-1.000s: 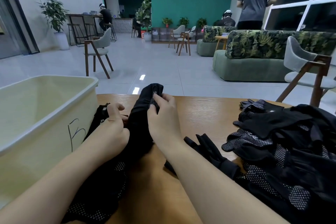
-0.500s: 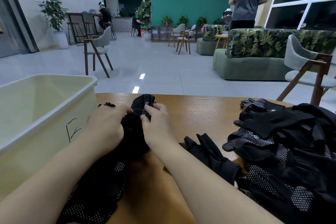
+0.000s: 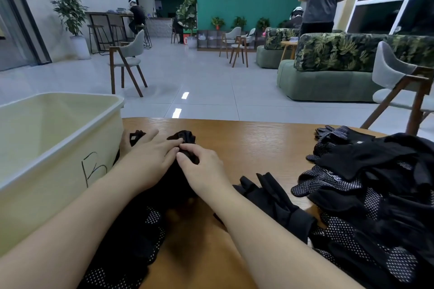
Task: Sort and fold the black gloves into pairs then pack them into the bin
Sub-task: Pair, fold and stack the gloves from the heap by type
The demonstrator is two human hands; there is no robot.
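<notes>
The left hand (image 3: 150,159) lies flat, fingers straight, pressing a bunched black glove (image 3: 185,138) onto the wooden table (image 3: 253,148). The right hand (image 3: 202,169) pinches that glove's crumpled fabric with curled fingers, touching the left fingertips. A cream plastic bin (image 3: 58,129) stands left. A soft pile (image 3: 375,190) of dotted black gloves lies right.

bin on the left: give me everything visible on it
The bin is a pale cream plastic tub with a thick rolled rim. It sits upright on the table at the left, open-topped. A handwritten black mark is on its near side wall. What shows of its inside holds nothing; its floor is hidden. The left forearm lies alongside it.
</notes>
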